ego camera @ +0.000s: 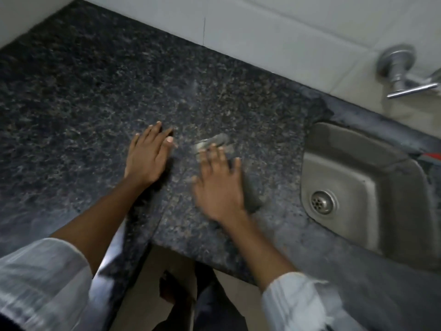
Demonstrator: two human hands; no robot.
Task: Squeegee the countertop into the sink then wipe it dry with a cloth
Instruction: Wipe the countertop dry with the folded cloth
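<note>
The dark speckled granite countertop (95, 91) fills most of the view. My right hand (219, 185) lies spread and pressed down on a grey cloth (251, 192), which shows past my fingertips and along the hand's right side; both are motion-blurred. My left hand (148, 158) rests flat on the counter to the left of it, fingers together, holding nothing. The steel sink (353, 168) with its round drain (322, 202) is set into the counter just right of the cloth. I see no squeegee.
A chrome tap (403, 72) sticks out of the white tiled wall (262, 32) above the sink. A small red patch (430, 156) shows at the sink's far right edge. The counter's front edge steps inward near my feet (171, 290).
</note>
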